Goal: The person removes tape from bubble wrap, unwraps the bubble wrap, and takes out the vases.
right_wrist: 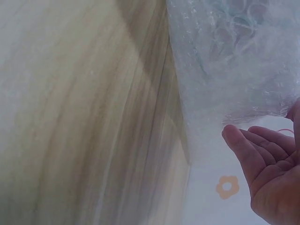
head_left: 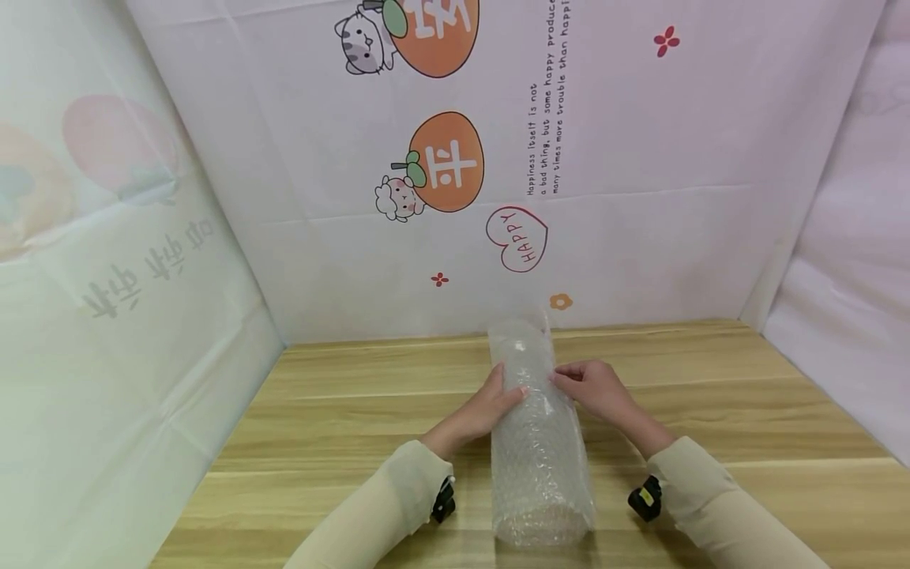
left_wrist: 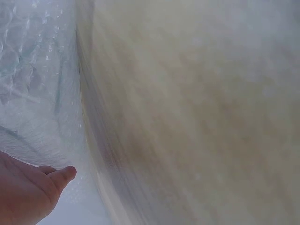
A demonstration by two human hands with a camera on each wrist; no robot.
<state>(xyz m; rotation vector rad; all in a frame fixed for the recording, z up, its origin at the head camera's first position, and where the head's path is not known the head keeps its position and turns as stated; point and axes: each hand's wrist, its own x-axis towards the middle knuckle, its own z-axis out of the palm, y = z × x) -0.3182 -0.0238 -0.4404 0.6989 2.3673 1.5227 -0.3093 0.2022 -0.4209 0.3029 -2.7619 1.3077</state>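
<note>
Plastic bubble-wrap roll (head_left: 538, 454) lies twelve-to-six on the tabletop (head_left: 355, 435); at nine o'clock the left hand (head_left: 486, 408) rests against it, thumb and fingers apart; at two, the right hand (head_left: 597, 389) pinches its edge (handling that edge seems the step); next probably calls for gentle tension.

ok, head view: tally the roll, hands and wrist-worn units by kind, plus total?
Clear cylindrical bubble-wrap roll: 1
Bare hands: 2 (left hand, right hand)
Small black wrist-worn units: 2 (left unit, right unit)
Total: 5
</note>
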